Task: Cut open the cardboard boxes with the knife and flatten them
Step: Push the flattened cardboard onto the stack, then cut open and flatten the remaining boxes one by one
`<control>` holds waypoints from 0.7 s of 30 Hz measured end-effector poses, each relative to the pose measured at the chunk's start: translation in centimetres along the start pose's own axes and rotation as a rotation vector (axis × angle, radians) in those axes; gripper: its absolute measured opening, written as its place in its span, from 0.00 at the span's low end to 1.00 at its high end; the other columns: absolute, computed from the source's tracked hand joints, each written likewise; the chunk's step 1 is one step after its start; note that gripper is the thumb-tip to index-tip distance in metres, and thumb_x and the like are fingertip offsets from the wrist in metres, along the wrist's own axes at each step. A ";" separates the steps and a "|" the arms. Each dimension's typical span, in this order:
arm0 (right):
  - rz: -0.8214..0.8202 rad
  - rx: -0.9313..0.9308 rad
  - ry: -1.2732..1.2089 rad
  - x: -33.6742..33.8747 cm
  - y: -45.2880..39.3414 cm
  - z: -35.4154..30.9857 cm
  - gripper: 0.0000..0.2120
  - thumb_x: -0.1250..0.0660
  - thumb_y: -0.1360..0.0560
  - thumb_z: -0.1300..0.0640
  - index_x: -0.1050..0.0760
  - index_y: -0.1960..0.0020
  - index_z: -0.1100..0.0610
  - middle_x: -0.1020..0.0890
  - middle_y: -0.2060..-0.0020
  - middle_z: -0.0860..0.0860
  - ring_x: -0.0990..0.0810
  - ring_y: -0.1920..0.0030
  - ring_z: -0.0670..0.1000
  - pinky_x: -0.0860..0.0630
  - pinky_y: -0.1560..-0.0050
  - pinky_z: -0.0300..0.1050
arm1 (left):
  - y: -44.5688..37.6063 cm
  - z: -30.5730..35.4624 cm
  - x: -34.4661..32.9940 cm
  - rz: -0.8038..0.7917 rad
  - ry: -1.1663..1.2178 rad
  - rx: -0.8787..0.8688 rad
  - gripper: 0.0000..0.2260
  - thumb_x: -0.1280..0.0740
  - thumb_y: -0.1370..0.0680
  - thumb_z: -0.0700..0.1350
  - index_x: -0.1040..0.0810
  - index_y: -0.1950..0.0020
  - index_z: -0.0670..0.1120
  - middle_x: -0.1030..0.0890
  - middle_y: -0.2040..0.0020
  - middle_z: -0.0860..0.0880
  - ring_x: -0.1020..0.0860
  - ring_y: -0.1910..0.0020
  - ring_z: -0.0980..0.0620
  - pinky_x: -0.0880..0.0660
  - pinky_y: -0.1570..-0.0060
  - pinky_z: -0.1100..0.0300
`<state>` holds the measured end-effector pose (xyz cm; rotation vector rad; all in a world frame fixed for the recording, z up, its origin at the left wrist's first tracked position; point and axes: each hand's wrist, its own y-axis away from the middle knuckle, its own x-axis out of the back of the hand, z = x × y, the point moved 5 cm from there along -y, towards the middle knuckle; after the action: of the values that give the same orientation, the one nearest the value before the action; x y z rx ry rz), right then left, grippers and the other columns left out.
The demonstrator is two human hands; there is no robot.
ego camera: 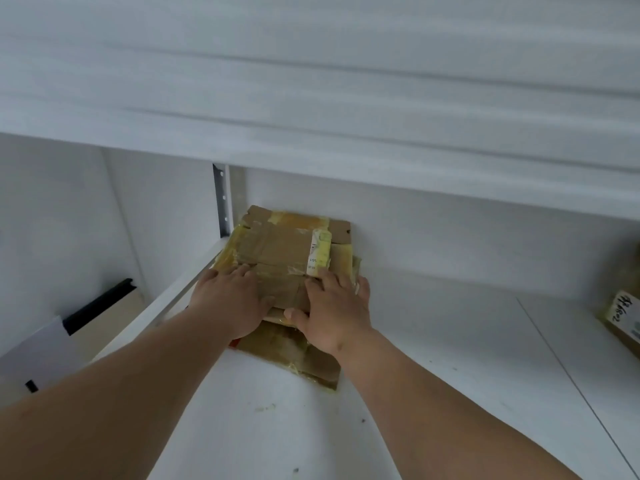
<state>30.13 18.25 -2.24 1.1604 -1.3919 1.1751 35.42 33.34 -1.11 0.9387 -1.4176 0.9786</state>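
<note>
While both hands [228, 303] cover the flattened boxes [284, 247], another box [623, 320] is cut off.

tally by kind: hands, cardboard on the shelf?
Hands: 2, left hand and right hand, both flat on the flattened cardboard stack
Flattened cardboard stacks: 1
Taped cardboard boxes: 1, taped cardboard box at right edge
Total: 4

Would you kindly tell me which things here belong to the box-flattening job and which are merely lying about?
Job:
- flattened cardboard stack, pressed by the left hand and right hand
- taped box at the right edge

Lying about:
- white shelf
- black-edged board
- white sheet
</note>
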 end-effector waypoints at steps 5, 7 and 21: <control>0.212 0.054 -0.093 1.2 2.1 0.5 0.30 0.45 0.19 0.41 0.45 0.21 0.49 0.40 0.25 0.47 0.41 0.25 0.52 0.54 0.25 0.61 | 1.4 2.3 3.0 0.255 0.013 -0.105 0.17 0.41 0.21 0.49 0.31 0.32 0.52 0.31 0.32 0.51 0.33 0.31 0.49 0.37 0.30 0.50; 0.234 0.066 -0.111 1.8 2.9 1.2 0.29 0.47 0.18 0.44 0.48 0.20 0.50 0.39 0.24 0.46 0.42 0.24 0.50 0.55 0.25 0.60 | 1.7 3.3 3.6 0.258 0.041 -0.107 0.21 0.38 0.23 0.45 0.33 0.29 0.52 0.30 0.33 0.51 0.33 0.32 0.49 0.37 0.30 0.51; 0.264 -0.110 -0.112 1.6 13.2 15.6 0.21 0.35 0.25 0.53 0.24 0.33 0.52 0.26 0.31 0.51 0.30 0.30 0.54 0.42 0.31 0.60 | 4.7 19.7 3.4 0.246 0.290 -0.547 0.31 0.40 0.23 0.30 0.37 0.23 0.50 0.36 0.23 0.49 0.35 0.26 0.50 0.38 0.29 0.60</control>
<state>15.62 3.84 -3.39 0.9990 -1.7134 1.2119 24.13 16.33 1.32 0.2138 -1.4606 0.7989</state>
